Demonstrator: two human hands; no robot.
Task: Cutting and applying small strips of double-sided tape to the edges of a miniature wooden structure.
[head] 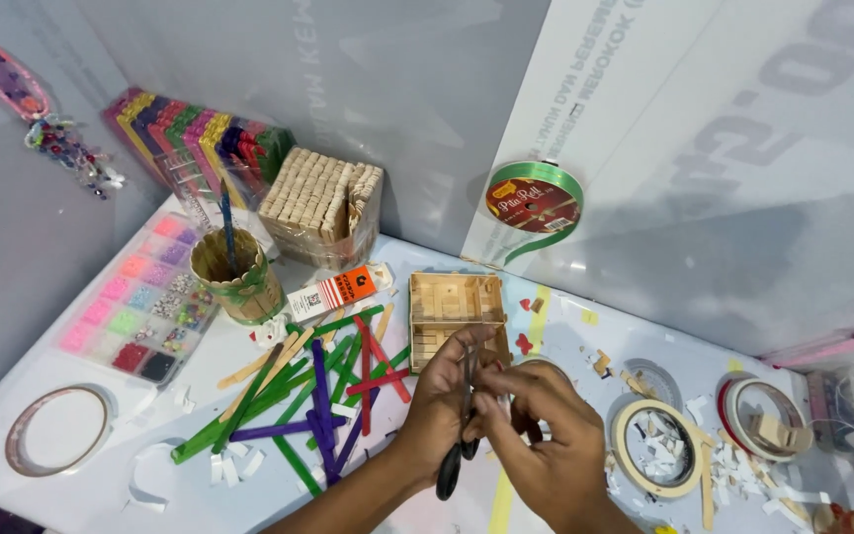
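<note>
White craft table (71,494): left hand (442,396) fingers clamp black scissors (459,450); right hand (546,445) fingers pinched together alongside.

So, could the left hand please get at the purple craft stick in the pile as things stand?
Probably yes: the purple craft stick lies uncovered on top, just beside the left hand, but that hand already holds black scissors, which it would likely set down first.

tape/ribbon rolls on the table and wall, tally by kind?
Flat tape rolls lying on the table: 3 (left, beige, right)
Green ribbon spool leaning against the wall: 1
Total: 4
A further ring behind the hands is too hidden to count.
</note>
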